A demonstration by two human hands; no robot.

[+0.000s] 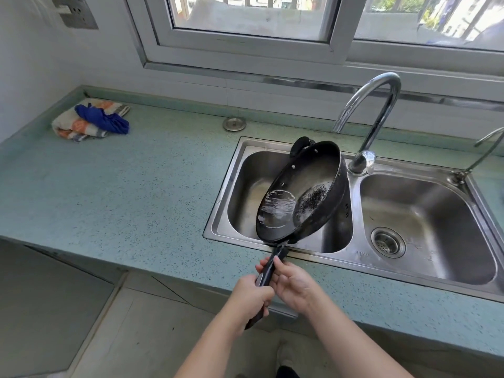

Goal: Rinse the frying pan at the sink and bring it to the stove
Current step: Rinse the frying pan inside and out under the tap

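A black frying pan [305, 186] hangs tilted over the left basin of a steel double sink [234, 186], its left rim lower. A pool of water sits in the pan's lower left part. Its long dark handle points toward me across the sink's front edge. My left hand [249, 296] is wrapped around the handle's rear part. My right hand [293, 282] grips the handle just ahead of it, from the right side. The curved chrome tap [365, 110] stands behind the pan, with no water visibly running. No stove is in view.
A green speckled counter [122, 186] stretches left of the sink. A folded striped towel with a blue cloth [92, 121] lies at its back left. A metal sink plug [234, 124] rests behind the basin. A second thin tap [482, 151] stands at the far right.
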